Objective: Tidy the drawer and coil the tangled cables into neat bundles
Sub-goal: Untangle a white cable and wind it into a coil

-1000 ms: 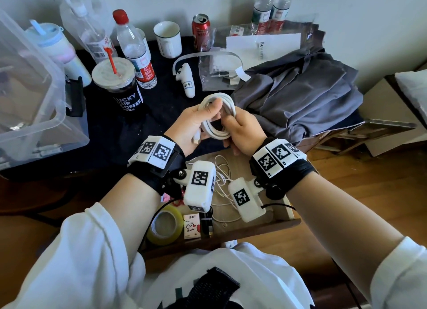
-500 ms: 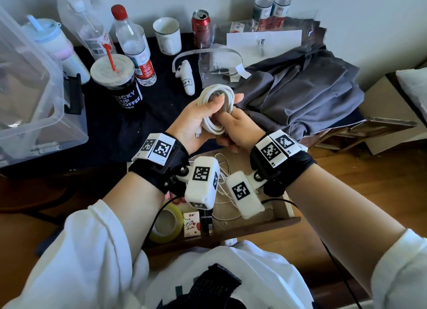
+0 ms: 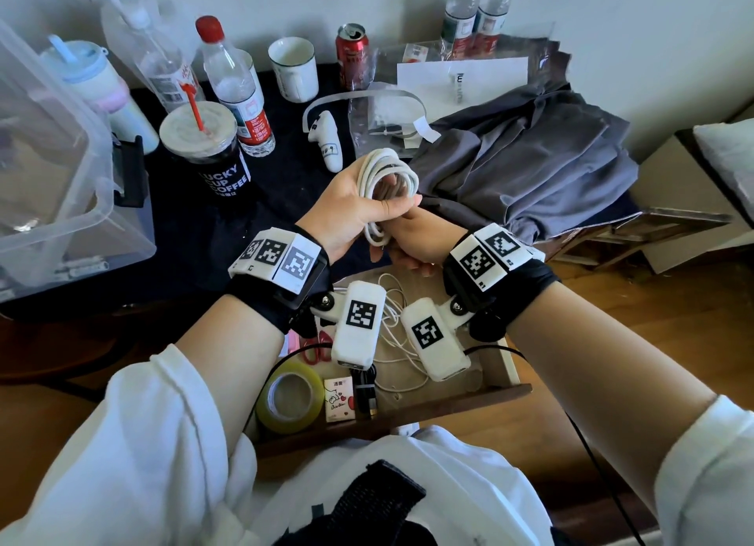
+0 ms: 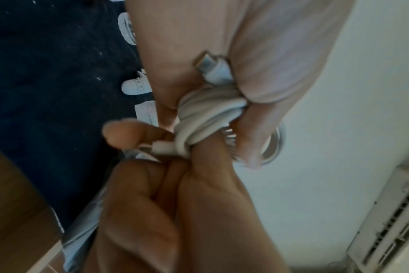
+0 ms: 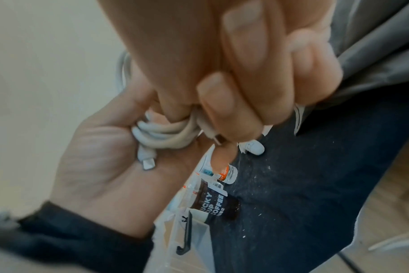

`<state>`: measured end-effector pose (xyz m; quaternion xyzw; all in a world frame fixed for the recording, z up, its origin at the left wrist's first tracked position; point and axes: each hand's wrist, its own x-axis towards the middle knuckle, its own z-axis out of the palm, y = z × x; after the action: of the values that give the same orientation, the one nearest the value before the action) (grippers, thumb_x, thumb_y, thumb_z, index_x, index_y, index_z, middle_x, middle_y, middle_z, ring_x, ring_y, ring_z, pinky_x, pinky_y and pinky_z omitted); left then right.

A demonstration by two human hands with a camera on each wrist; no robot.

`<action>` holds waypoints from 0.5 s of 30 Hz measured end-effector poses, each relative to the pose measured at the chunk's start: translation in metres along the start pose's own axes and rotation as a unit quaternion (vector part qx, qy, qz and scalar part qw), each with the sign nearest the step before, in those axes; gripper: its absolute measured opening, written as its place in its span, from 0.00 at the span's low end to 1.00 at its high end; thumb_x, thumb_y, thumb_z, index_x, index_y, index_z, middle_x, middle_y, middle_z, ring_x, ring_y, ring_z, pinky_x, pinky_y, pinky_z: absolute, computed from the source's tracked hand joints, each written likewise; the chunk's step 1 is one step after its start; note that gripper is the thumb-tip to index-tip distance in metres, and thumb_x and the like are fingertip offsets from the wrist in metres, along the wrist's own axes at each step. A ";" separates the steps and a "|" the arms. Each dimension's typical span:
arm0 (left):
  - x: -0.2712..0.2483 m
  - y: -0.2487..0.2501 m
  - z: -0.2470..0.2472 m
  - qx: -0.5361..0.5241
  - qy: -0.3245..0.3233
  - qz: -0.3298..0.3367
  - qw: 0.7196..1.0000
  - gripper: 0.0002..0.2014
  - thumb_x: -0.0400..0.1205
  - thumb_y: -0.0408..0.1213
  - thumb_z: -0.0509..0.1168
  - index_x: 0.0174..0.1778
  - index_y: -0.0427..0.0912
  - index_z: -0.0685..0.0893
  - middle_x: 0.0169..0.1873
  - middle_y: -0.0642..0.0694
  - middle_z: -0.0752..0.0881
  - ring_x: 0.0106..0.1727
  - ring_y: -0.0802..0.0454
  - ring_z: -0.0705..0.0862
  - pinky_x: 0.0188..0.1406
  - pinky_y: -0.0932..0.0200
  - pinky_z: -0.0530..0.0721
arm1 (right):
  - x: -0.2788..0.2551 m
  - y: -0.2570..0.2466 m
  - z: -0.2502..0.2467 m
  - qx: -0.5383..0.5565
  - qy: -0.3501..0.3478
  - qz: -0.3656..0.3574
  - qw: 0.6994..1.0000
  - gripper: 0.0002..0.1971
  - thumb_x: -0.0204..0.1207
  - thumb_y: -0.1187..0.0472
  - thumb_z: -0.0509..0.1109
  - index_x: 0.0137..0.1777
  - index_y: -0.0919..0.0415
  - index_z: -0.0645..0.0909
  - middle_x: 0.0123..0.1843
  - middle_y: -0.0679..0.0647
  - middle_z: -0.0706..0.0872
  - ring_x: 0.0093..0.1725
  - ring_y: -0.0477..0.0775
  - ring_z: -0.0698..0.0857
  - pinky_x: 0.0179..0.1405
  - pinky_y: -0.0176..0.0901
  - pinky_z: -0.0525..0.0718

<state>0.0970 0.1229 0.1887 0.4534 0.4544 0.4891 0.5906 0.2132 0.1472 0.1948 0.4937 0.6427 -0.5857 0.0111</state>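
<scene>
A thick white cable (image 3: 387, 174) is wound into a coil and held above the open wooden drawer (image 3: 504, 366). My left hand (image 3: 359, 207) grips the coil (image 4: 206, 114), with one metal plug (image 5: 147, 162) lying on its palm (image 5: 100, 166). My right hand (image 3: 412, 239) sits just under and behind it. Its fingers (image 5: 224, 109) pinch the cable's other plug end (image 4: 161, 147) against the wraps (image 5: 161, 136). A tangle of thin white cables (image 3: 391, 301) lies in the drawer, partly hidden by the wrist cameras.
The drawer also holds a tape roll (image 3: 289, 398), a small printed box (image 3: 338, 398) and red scissors (image 3: 314, 352). On the dark tabletop stand a coffee cup (image 3: 204, 154), bottles, a mug, a can, a white controller (image 3: 326, 141), a clear bin (image 3: 61, 178) and a grey garment (image 3: 522, 166).
The coil has turned more edge-on and risen slightly. My left thumb has closed over it, and my right hand has slipped lower, beneath the left hand.
</scene>
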 end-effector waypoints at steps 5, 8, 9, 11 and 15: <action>-0.002 -0.003 0.004 0.003 0.039 -0.013 0.999 0.18 0.61 0.39 0.79 0.43 0.43 0.81 0.53 0.22 0.83 0.51 0.32 0.83 0.26 0.65 0.82 | -0.005 -0.004 0.001 0.029 0.032 -0.019 0.999 0.21 0.87 0.59 0.49 0.30 0.58 0.69 0.16 0.48 0.69 0.08 0.40 0.64 0.06 0.28 0.58; -0.002 0.000 0.004 -0.012 0.065 -0.027 0.997 0.10 0.73 0.26 0.73 0.43 0.37 0.78 0.48 0.21 0.84 0.44 0.33 0.87 0.19 0.64 0.80 | -0.003 -0.004 0.006 0.012 0.026 -0.029 0.999 0.21 0.85 0.59 0.49 0.31 0.62 0.71 0.15 0.50 0.75 0.08 0.42 0.63 0.07 0.25 0.60; -0.003 0.002 0.004 -0.025 0.068 -0.038 0.997 0.07 0.76 0.23 0.69 0.44 0.33 0.76 0.44 0.23 0.84 0.40 0.38 0.89 0.17 0.63 0.79 | -0.002 -0.003 0.007 0.010 0.015 -0.033 0.999 0.20 0.85 0.57 0.50 0.34 0.63 0.73 0.21 0.55 0.79 0.10 0.44 0.64 0.09 0.26 0.62; -0.002 0.005 0.000 -0.057 0.094 -0.050 0.993 0.04 0.79 0.22 0.65 0.44 0.32 0.77 0.36 0.33 0.86 0.33 0.47 0.89 0.17 0.60 0.81 | -0.001 0.001 0.003 0.008 -0.010 -0.034 0.999 0.23 0.84 0.47 0.52 0.39 0.62 0.79 0.27 0.61 0.75 0.15 0.48 0.65 0.13 0.31 0.64; -0.003 0.000 -0.014 -0.098 0.145 -0.071 0.982 0.04 0.80 0.25 0.63 0.43 0.38 0.79 0.31 0.43 0.83 0.27 0.55 0.84 0.26 0.55 0.85 | -0.008 0.009 -0.017 0.052 0.058 -0.062 0.995 0.27 0.78 0.37 0.55 0.37 0.60 0.81 0.21 0.52 0.68 0.16 0.48 0.64 0.16 0.33 0.64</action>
<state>0.0824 0.1214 0.1867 0.2841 0.5167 0.5484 0.5929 0.2324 0.1536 0.1982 0.4865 0.6400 -0.5881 -0.0883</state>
